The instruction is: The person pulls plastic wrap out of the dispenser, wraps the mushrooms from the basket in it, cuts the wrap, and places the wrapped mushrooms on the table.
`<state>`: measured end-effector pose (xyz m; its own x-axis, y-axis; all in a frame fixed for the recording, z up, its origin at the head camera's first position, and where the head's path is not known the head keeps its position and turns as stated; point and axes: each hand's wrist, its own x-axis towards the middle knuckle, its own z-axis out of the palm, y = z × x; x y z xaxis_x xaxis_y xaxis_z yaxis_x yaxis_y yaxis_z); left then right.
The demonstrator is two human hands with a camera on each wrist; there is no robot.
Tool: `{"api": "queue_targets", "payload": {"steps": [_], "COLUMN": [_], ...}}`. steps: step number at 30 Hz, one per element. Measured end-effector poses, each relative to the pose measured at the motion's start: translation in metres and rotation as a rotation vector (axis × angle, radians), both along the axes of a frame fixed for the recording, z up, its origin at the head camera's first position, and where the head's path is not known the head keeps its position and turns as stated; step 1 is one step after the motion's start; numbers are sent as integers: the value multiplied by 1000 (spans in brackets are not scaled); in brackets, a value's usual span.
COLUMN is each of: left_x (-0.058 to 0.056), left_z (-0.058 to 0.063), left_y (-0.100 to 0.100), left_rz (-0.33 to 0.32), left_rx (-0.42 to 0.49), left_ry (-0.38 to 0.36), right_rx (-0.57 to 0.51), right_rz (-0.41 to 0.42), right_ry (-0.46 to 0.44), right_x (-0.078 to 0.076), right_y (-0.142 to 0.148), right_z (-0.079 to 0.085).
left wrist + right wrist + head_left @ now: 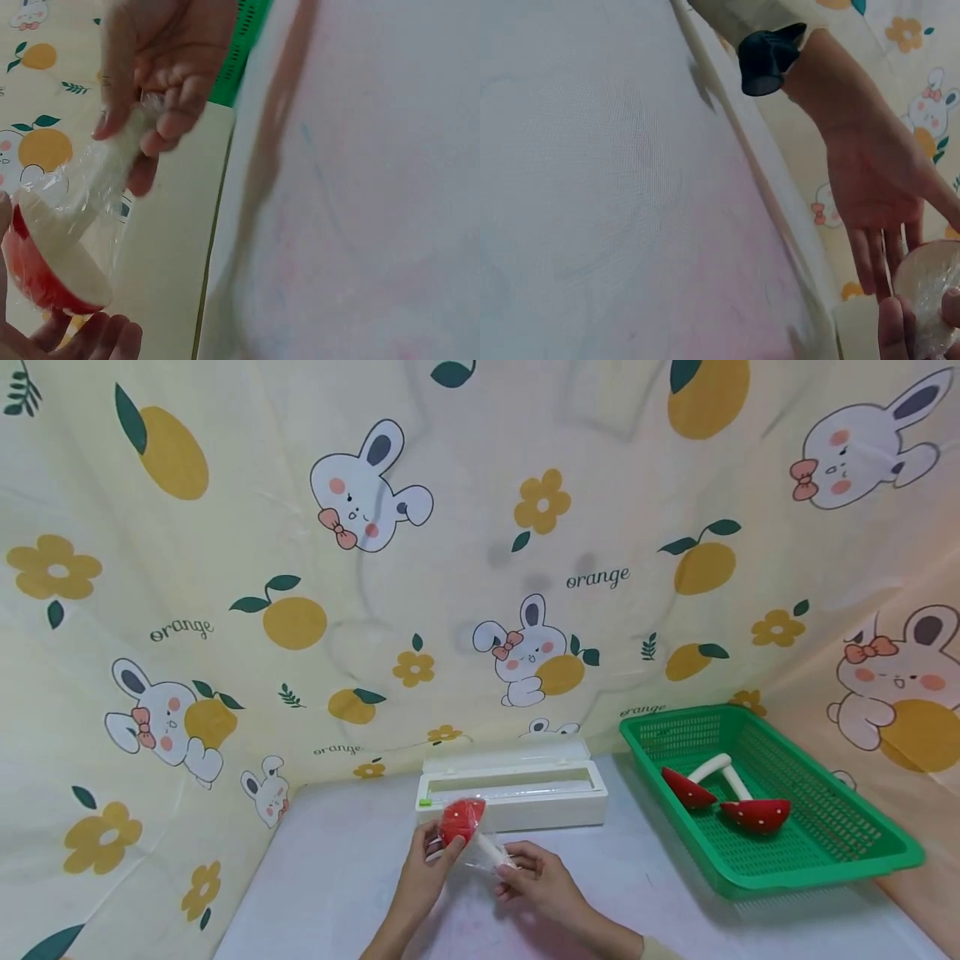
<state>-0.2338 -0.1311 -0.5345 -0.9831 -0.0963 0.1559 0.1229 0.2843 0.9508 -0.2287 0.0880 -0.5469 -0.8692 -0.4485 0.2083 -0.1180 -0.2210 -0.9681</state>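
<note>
A toy mushroom (pixel 462 818) with a red, white-dotted cap and a white stem is wrapped in clear cling film, held tilted above the table. My left hand (pixel 422 872) grips the cap, thumb in front and fingers behind. At the stem end, my right hand (pixel 546 878) pinches the film between thumb and fingers. The left wrist view shows the film (pixel 94 169) drawn along the stem and bunched at its tip. In the right wrist view the pale underside of the cap (pixel 924 274) lies against the left fingers, under shiny film.
Just behind the hands stands a white cling film dispenser (pixel 517 814), lid raised, with a green slider at its left end. To the right, a green plastic basket (pixel 825 881) holds two more mushrooms (pixel 756 816). A patterned cloth (pixel 465 577) hangs behind the white table (pixel 315 877).
</note>
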Motion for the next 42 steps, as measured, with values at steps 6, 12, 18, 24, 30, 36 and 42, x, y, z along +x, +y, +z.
{"api": "queue_targets", "payload": {"steps": [6, 12, 18, 24, 30, 36, 42], "left_x": [-6, -9, -11, -18, -22, -30, -42], "left_z": [2, 4, 14, 18, 20, 22, 12], "left_y": [-4, -14, -31, -51, -72, -91, -104], "left_rz": [18, 62, 126, 199, 229, 262, 288], "left_rx": [99, 122, 88, 48, 34, -20, -62], "left_ry": [-28, -13, -29, -26, -16, -16, -29], "right_rx": [47, 197, 324, 410, 482, 595, 648], "right_rz": [49, 57, -53, -202, -307, -427, -569], "right_ry": [48, 138, 203, 313, 429, 454, 504], "right_x": [1, 0, -10, -26, -42, -57, -71], "right_y": [-6, -1, 16, 43, 70, 91, 107], "right_z": [2, -1, 0, 6, 12, 26, 33]}}
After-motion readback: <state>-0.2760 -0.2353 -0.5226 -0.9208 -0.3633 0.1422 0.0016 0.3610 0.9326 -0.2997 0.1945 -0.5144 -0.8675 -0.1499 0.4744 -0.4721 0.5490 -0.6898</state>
